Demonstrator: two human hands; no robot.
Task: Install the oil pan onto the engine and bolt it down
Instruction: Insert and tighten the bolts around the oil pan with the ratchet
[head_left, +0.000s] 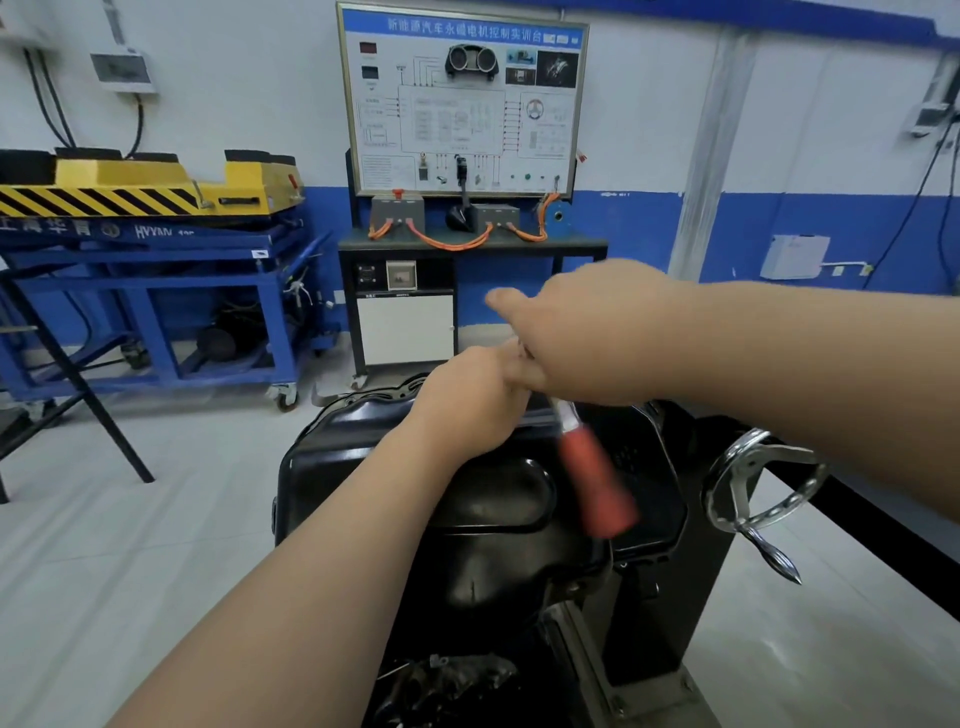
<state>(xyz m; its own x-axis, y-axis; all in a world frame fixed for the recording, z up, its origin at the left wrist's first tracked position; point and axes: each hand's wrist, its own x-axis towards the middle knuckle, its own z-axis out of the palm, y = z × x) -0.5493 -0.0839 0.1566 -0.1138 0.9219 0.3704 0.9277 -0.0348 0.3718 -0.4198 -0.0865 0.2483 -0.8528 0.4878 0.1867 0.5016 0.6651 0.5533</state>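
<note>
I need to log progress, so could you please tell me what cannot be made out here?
The tool: head view, motion-blurred; type unclear.
Its tip and the bolt: hidden under the left hand and right hand.
Left hand's grip: fingers hidden behind the right hand.
The pan's rim bolts: too dark to count.

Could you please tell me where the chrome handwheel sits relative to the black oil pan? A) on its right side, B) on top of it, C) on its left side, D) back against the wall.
A: the chrome handwheel stands off the right edge of the black oil pan, further right than the red-handled tool.
</note>
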